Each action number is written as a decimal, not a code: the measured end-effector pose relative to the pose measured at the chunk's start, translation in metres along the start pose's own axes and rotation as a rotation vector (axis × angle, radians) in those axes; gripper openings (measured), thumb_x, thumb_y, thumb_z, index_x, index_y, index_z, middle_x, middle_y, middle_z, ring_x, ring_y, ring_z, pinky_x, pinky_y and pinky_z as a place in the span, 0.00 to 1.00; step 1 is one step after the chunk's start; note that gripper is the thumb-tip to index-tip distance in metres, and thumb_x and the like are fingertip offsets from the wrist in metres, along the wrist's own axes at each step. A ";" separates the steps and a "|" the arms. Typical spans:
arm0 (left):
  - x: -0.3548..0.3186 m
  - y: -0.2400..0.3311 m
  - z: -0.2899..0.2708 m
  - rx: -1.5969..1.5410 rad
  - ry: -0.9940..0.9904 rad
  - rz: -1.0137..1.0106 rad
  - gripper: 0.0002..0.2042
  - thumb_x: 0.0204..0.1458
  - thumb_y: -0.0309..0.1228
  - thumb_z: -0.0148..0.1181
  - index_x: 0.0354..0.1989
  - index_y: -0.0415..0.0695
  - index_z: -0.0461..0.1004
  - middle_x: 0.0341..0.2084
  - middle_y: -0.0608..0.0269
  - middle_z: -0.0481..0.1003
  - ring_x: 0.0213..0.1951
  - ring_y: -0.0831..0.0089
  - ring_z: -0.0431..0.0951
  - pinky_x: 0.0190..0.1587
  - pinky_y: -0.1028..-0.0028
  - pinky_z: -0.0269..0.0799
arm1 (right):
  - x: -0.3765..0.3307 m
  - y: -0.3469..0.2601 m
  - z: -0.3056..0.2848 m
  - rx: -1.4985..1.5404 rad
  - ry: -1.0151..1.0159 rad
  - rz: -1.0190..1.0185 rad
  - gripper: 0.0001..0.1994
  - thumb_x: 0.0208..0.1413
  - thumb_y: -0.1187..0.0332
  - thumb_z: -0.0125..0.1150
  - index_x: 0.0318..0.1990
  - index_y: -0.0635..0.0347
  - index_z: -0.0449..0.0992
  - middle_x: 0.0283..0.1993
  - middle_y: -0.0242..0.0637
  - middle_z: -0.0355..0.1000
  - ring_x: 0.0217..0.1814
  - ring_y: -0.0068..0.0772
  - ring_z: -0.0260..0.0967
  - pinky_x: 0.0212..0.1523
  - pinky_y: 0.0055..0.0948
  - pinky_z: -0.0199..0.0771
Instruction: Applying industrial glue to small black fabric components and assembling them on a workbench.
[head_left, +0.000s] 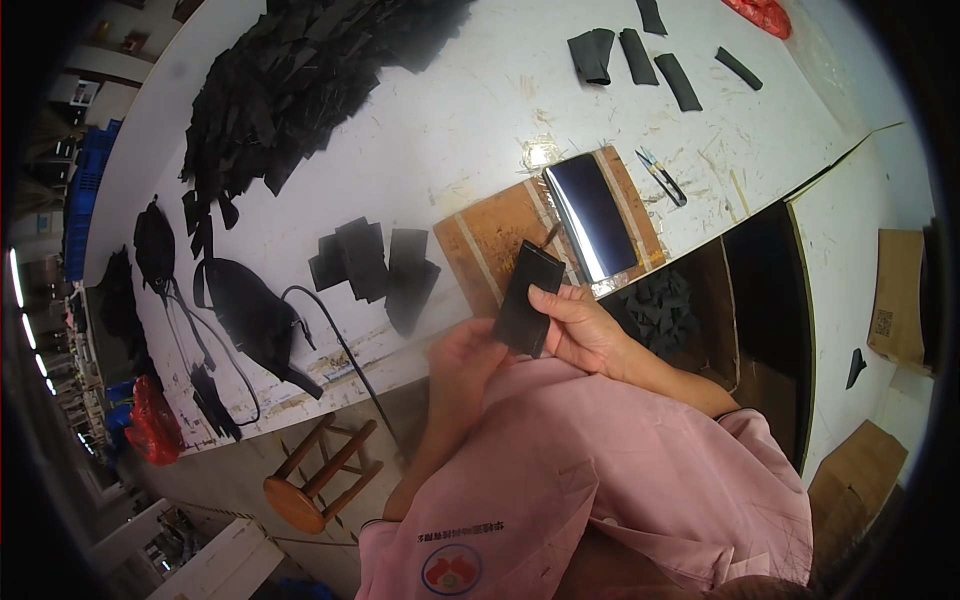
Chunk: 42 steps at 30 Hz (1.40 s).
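Both my hands hold a black rectangular piece (527, 300), likely fabric, in front of my body at the table edge. My right hand (583, 325) grips its right side, thumb lying flat on top. At its lower left corner, my left hand (468, 350) has its fingers curled against it, slightly blurred. Just beyond the piece is a wooden board (480, 235) with strips of tape. On the board rests a dark glossy slab (590, 215). A thin dark tip (552, 236) shows beside the slab; its kind is unclear.
Thread snips (662, 178) lie right of the board. Black pieces (365, 262) are at left, with a large heap (290, 90) behind. Black pouches with straps (250, 310) sit far left. Several rolled black pieces (678, 82) lie far right. A wooden stool (296, 503) stands below.
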<state>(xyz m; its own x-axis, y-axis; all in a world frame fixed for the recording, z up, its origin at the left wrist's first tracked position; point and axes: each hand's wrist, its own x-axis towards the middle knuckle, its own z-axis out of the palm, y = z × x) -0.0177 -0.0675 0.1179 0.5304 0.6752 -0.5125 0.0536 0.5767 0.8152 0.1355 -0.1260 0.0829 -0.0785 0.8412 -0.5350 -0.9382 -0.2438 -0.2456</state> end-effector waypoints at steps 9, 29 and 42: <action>0.006 -0.001 0.001 0.234 0.157 0.175 0.06 0.45 0.19 0.51 0.33 0.35 0.69 0.24 0.63 0.72 0.27 0.81 0.71 0.29 0.82 0.67 | 0.004 0.003 -0.006 -0.650 -0.007 0.119 0.12 0.52 0.61 0.55 0.26 0.61 0.74 0.27 0.34 0.72 0.26 0.25 0.70 0.25 0.26 0.70; 0.013 0.012 0.016 0.562 0.216 0.488 0.05 0.44 0.17 0.54 0.31 0.34 0.70 0.21 0.62 0.73 0.23 0.84 0.71 0.26 0.83 0.67 | -0.007 0.008 0.022 -1.158 0.096 -0.799 0.08 0.45 0.71 0.60 0.30 0.67 0.72 0.22 0.35 0.64 0.20 0.23 0.59 0.21 0.22 0.60; 0.017 0.010 0.017 0.493 0.199 0.576 0.04 0.43 0.19 0.55 0.29 0.34 0.71 0.19 0.68 0.71 0.21 0.86 0.67 0.24 0.85 0.63 | -0.008 0.011 0.025 -1.125 0.108 -0.934 0.07 0.43 0.75 0.62 0.30 0.68 0.74 0.26 0.35 0.68 0.24 0.21 0.63 0.25 0.19 0.63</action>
<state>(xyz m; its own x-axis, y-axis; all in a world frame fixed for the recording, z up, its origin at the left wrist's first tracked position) 0.0064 -0.0582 0.1215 0.4299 0.9025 0.0266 0.2098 -0.1285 0.9693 0.1174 -0.1228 0.1049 0.4696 0.8740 0.1251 0.1228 0.0757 -0.9895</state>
